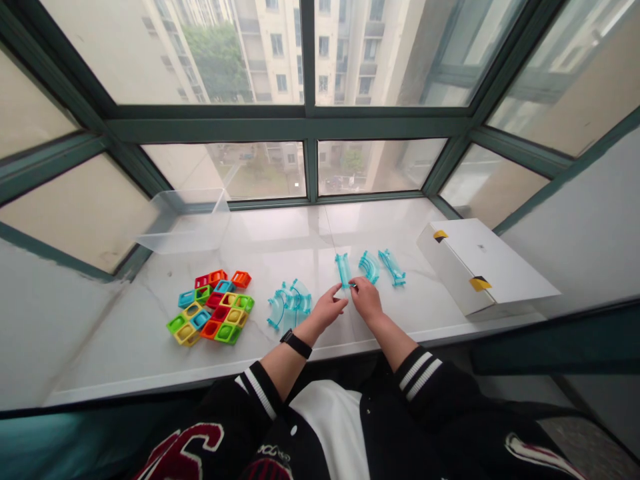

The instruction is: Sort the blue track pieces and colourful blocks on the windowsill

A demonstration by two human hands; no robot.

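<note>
A straight translucent blue track piece (343,268) lies lengthwise on the white sill in front of me. My right hand (367,299) has its fingers curled at the near end of this piece, closed on it. Close beside it, my left hand (329,309) reaches to the same end, index finger and thumb apart. A curved blue track piece (369,267) and another straight blue piece (393,268) lie just beyond my right hand. Left of my left hand sits a cluster of curved blue track pieces (290,303).
Several coloured blocks (213,310) in red, yellow, green and blue are grouped at the left. Behind them stands a clear plastic bin (187,230). A white box (487,263) with yellow-black tape occupies the right. Windows with green frames (310,127) enclose the sill (295,223).
</note>
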